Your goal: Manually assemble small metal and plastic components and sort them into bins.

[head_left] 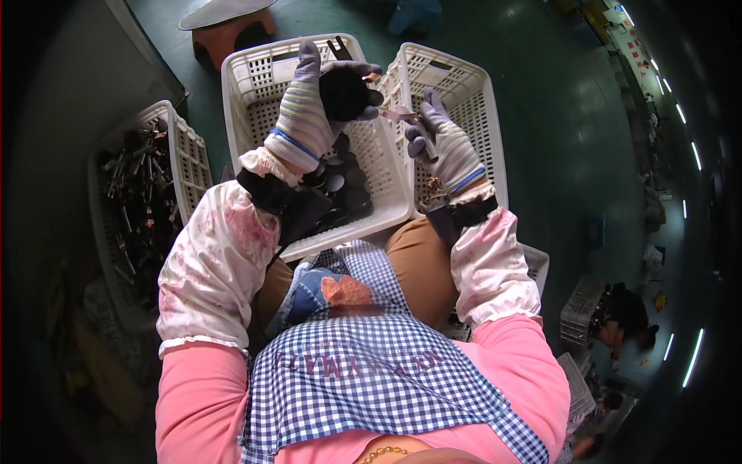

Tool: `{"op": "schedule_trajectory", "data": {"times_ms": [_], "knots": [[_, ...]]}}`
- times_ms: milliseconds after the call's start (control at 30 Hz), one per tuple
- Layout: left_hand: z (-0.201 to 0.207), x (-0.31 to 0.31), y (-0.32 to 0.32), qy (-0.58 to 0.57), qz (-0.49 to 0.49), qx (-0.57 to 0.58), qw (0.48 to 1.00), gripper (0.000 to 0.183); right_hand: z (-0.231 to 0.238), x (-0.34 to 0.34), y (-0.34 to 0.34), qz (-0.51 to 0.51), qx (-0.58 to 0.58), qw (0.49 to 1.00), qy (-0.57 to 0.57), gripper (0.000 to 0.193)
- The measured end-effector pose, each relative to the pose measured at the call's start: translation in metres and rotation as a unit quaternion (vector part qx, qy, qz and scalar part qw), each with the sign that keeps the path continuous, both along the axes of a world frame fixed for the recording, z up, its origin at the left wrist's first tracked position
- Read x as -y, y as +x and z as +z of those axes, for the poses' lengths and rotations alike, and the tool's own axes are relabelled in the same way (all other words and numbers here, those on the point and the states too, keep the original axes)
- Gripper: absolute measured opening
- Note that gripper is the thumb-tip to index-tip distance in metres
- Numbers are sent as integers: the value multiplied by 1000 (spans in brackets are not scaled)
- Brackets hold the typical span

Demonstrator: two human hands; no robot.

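Observation:
My left hand [305, 108], in a striped glove with grey fingertips, is closed around a rounded black part [342, 91] above the left white basket [394, 182]. A small orange-brown tip shows by its fingers. My right hand [448, 147], gloved alike, grips a slim shiny tool [399, 114] over the right white basket [495, 131]. The tool's narrow end points left and reaches close to the left fingers; whether it touches the black part I cannot tell. Black round parts [352, 189] lie heaped at the near end of the left basket.
Small brassy pieces [434, 189] lie in the right basket. At far left stands another basket [193, 166] full of dark parts with metal stems. A stool [224, 27] is beyond the baskets on the green floor [553, 131]. Another person [626, 317] works at the right, beside stacked crates.

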State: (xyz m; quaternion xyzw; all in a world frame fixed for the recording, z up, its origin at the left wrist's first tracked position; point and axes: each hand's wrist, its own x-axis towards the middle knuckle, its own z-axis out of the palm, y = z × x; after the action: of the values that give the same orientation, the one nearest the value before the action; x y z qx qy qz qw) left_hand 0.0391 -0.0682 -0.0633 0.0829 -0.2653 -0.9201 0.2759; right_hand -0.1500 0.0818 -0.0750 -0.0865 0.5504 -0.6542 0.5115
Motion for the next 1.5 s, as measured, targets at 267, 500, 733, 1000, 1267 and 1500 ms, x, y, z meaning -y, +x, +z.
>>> {"op": "schedule_trajectory", "data": {"times_ms": [267, 500, 733, 1000, 1267, 1500], "knots": [[-16, 5, -14, 6, 53, 78, 996, 76, 15, -4, 17, 4, -254, 959, -124, 83], [-22, 1, -22, -21, 123, 155, 980, 74, 24, -13, 46, 35, -239, 951, -194, 29], [-22, -2, -16, -100, 26, 67, 992, 74, 18, -9, 50, 81, -220, 932, -278, 35], [-23, -2, -18, -105, 95, 79, 987, 74, 17, -4, 59, 110, -178, 935, -288, 40], [-16, -6, -10, -139, 96, 99, 981, 75, 17, -3, 67, 112, -185, 913, -347, 33], [-15, -6, -11, -144, 77, 71, 984, 74, 18, -5, 66, 103, -232, 914, -317, 37]]}}
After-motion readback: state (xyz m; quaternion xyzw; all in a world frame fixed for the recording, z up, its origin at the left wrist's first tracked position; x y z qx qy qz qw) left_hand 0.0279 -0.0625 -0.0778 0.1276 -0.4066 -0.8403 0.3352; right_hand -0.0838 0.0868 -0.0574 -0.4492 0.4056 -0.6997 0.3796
